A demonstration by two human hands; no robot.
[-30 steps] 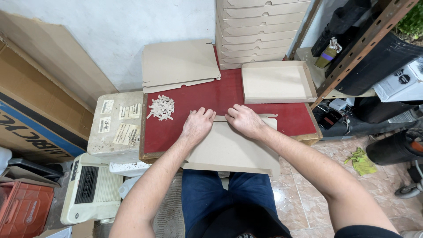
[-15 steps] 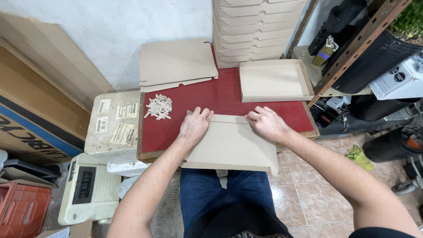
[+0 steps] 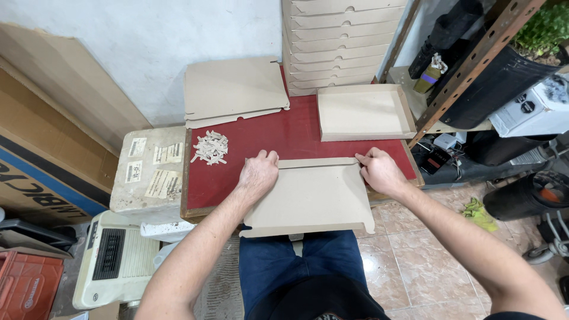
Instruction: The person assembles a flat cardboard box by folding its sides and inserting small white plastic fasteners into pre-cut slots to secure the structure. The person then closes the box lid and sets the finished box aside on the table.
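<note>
Fingers curl over the far fold of a flat brown cardboard box blank (image 3: 311, 198): left hand (image 3: 258, 175) at ten o'clock, right hand (image 3: 379, 172) at two. The blank lies on the red-topped table (image 3: 296, 136), overhanging toward six. Paper scraps (image 3: 210, 147) sit at nine.

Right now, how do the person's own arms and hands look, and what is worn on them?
The left hand and right hand are bare: no gloves, rings or watch show. Both forearms are uncovered, with no sleeve reaching them. A dark sleeve edge shows at the right upper arm.
</note>
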